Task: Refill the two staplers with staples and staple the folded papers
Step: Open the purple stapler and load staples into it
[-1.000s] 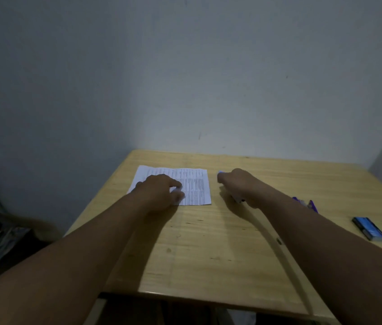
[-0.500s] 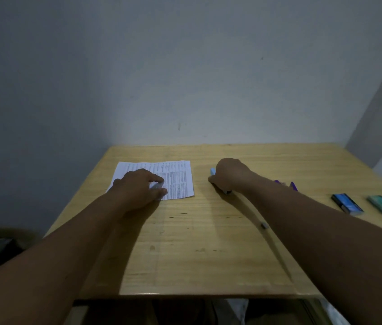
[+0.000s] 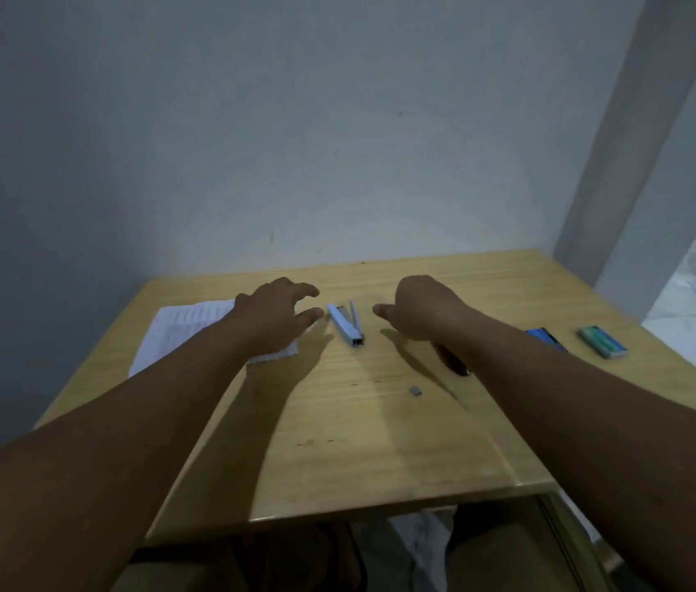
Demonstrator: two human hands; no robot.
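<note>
Plain grey-white wall behind; pale wooden table (image 3: 359, 442) set in the corner, marbled floor visible far right.

On table, left to right:
- Printed paper (image 3: 175, 331), lying flat near left edge, its right part hidden under left forearm.
- Left hand (image 3: 275, 316), over paper's right edge, fingers spread and loosely bent, grip apart, holding nothing; thumb tip just beside stapler.
- Light blue stapler (image 3: 345, 323), hinged open in a narrow V, lying on bare wood between both hands, touched by neither.
- Right hand (image 3: 421, 307), just right of stapler, thumb pointing toward it, other fingers curled under and out of sight; grip holding nothing visible.
- Small grey staple strip (image 3: 415, 391), lying alone nearer front, below right wrist.
- Dark object (image 3: 455, 363), mostly hidden under right forearm; not identifiable.
- Blue staple box (image 3: 545, 337), partly behind right forearm.
- Green staple box (image 3: 602, 342), near right edge, apart from blue one.
</note>
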